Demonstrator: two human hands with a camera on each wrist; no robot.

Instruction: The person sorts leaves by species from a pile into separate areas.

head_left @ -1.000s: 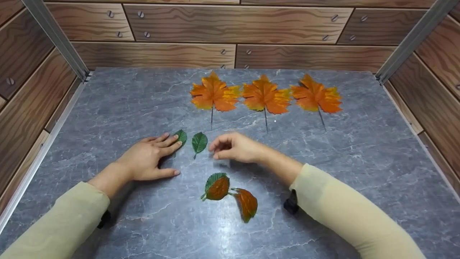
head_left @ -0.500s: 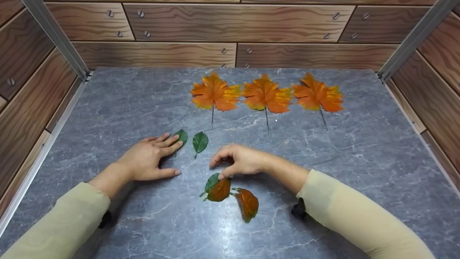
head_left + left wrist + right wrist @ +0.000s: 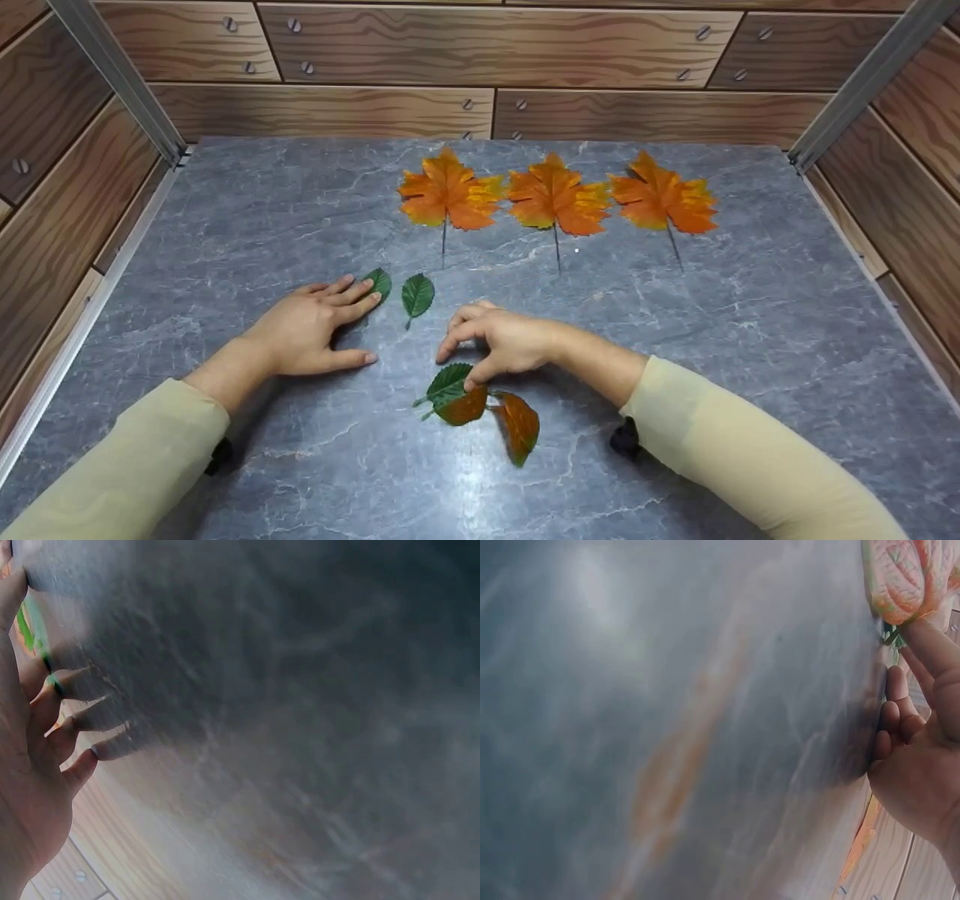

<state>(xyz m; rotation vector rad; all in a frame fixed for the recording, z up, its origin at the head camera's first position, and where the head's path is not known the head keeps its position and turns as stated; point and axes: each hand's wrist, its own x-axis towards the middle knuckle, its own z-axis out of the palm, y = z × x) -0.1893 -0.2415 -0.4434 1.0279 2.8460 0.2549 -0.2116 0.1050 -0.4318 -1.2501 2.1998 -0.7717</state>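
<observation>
- Two overlapping leaves — a green leaf (image 3: 448, 381) atop an orange-green leaf (image 3: 463, 409) — lie on the worktop (image 3: 675, 315) directly under the right hand (image 3: 501, 341).
- Its thumb and fingers (image 3: 452, 341) pinch the green leaf's right edge; stem points left.
- Left hand (image 3: 309, 330) rests flat — released, well apart — fingertips on a small green leaf (image 3: 379, 283).

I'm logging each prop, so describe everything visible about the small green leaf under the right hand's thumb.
The small green serrated leaf looks like fabric or plastic, with raised veins and a thin green stem pointing lower left. It lies on the grey marble-look tabletop, overlapping the upper edge of an orange-brown oval leaf. The right hand rests its thumb on the leaf's right edge, the fingers arched above. Whether it is lifted cannot be told.
</observation>
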